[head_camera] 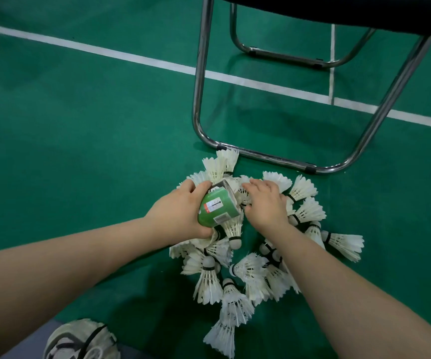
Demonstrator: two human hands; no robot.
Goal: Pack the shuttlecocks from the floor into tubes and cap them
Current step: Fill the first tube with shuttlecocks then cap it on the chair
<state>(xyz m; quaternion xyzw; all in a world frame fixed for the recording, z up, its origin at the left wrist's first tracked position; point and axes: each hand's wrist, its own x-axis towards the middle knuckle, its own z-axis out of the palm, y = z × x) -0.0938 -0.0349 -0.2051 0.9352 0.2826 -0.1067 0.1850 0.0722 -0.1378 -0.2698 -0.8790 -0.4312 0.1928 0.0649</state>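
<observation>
Several white feather shuttlecocks (pixel 235 301) lie in a heap on the green court floor. My left hand (pixel 180 211) grips a green shuttlecock tube (pixel 218 206), held low over the heap with its far end pointing away from me. My right hand (pixel 266 203) is just right of the tube's far end, palm down, fingers curled over a shuttlecock (pixel 242 193) beside the tube mouth. How that shuttlecock sits against the mouth is hidden by the fingers. More shuttlecocks (pixel 305 211) fan out to the right of my right wrist.
A folding chair's chrome frame (pixel 268 156) rests on the floor just beyond the heap, its legs rising on both sides. White court lines (pixel 131 57) cross the green floor (pixel 79 151). My shoe (pixel 82 340) shows at the bottom left.
</observation>
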